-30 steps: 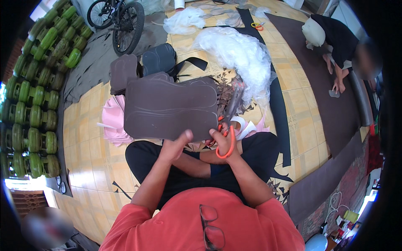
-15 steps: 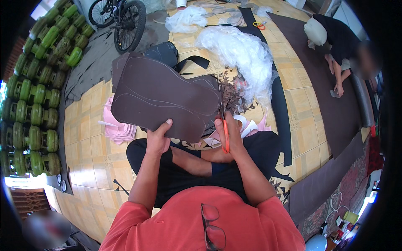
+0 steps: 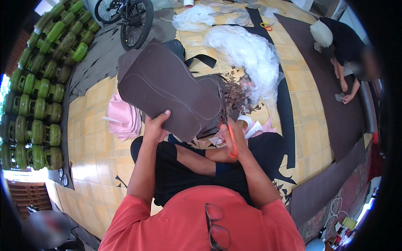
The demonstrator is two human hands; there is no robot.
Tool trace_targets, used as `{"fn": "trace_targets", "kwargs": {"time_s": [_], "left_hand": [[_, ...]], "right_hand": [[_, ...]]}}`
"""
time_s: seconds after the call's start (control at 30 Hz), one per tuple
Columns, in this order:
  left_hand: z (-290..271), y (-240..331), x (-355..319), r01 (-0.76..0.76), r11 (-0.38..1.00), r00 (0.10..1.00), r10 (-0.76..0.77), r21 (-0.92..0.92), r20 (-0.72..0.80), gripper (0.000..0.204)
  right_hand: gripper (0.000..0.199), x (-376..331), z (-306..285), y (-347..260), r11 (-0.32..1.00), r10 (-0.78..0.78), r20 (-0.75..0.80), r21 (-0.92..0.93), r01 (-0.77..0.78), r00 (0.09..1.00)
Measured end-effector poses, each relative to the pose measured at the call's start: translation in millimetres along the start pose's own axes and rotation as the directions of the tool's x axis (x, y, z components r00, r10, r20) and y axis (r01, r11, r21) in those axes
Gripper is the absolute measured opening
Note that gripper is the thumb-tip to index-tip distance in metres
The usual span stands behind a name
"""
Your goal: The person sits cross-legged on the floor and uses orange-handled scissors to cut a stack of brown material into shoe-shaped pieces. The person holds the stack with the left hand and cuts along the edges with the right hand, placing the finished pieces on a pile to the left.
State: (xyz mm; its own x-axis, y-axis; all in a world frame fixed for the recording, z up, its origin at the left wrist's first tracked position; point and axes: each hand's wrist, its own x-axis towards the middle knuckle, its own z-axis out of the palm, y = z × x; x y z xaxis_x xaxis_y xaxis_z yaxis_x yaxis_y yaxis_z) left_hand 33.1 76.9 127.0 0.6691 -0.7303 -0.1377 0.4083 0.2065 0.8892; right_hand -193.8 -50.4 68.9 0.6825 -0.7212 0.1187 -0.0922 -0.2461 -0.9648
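Note:
A dark brown sheet (image 3: 167,83), marked with pale curved outlines, is held up in front of my crossed legs. My left hand (image 3: 155,125) grips its lower edge, thumb on top and the other fingers hidden underneath. Orange-handled scissors (image 3: 233,140) are in my right hand (image 3: 235,136), their dark blades at the sheet's right end. Whether the blades are closed on the material I cannot tell. Beyond them lies a heap of small dark offcuts (image 3: 240,94). Pink cut pieces (image 3: 122,117) are stacked on the floor to the left of the sheet.
Crumpled clear plastic (image 3: 247,54) lies beyond the offcuts, near yellow-orange scissors (image 3: 266,26). At the right, another person (image 3: 343,50) bends over a long brown sheet (image 3: 310,71). Green gas cylinders (image 3: 37,129) are stacked at the left; a bicycle (image 3: 136,25) stands at the back.
The brown sheet has turned clockwise, its far left corner rising and its right end dropping. Both my hands still hold what they held. The other person's second hand has come down to the long sheet.

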Motion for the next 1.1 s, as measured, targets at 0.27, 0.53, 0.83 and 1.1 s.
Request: {"fn": "trace_targets", "kwargs": {"time_s": [0.27,0.53,0.83,1.1], "left_hand": [[-15,8,4,0.083,0.992,0.995,-0.077,0.096,-0.067,0.050],[-32,8,-5,0.341,0.887,0.926,-0.374,0.311,0.050,0.059],[-17,14,-15,0.436,0.781,0.860,-0.508,0.447,0.049,0.066],[-28,11,-11,0.423,0.791,0.857,-0.507,0.443,0.087,0.066]], "right_hand": [[0.051,0,-11,-12,0.991,0.117,0.075,0.048,-0.121,0.990],[0.046,13,-14,9,0.991,0.021,-0.064,-0.128,-0.029,0.998],[0.041,22,-23,-3,0.981,-0.083,-0.080,-0.180,0.068,0.993],[0.046,17,-32,-8,0.983,0.012,0.013,-0.182,-0.010,1.000]]}}
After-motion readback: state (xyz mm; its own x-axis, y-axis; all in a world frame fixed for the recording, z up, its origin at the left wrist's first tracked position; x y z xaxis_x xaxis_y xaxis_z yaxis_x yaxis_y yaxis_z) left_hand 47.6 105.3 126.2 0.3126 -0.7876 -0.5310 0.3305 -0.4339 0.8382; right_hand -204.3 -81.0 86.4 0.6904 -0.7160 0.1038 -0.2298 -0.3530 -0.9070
